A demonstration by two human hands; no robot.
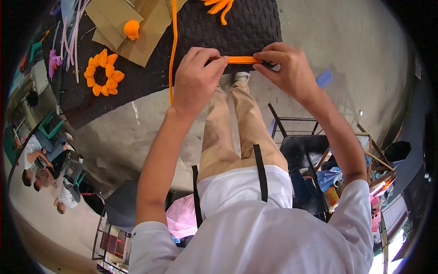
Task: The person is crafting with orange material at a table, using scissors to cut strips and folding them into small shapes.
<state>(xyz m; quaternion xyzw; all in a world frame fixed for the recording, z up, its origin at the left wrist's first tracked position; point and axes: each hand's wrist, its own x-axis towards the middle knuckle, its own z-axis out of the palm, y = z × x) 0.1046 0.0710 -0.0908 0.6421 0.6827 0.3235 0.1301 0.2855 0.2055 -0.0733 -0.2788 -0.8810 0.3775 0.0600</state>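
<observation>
Between my hands an orange fuzzy strand (pixel 243 60), folded into side-by-side lengths, is stretched level near the edge of a dark woven tabletop (pixel 236 34). My left hand (pixel 202 73) pinches its left end; my right hand (pixel 282 66) has its fingers at the right end. Another long orange strand (pixel 173 44) runs down past my left hand and over the table edge. An orange flower with a dark centre (pixel 101 76) lies on the table at the left. A small orange bud-like piece (pixel 131 29) rests on cardboard (pixel 147 41). More orange strands (pixel 220 7) are at the top.
Pale lilac strands (pixel 72 37) and a purple-pink glue gun (pixel 54 62) lie at the table's far left. A black chair (pixel 303 150) stands at my right, near a wooden frame (pixel 379 157) with mixed items. Several people (pixel 48 164) sit at the far left.
</observation>
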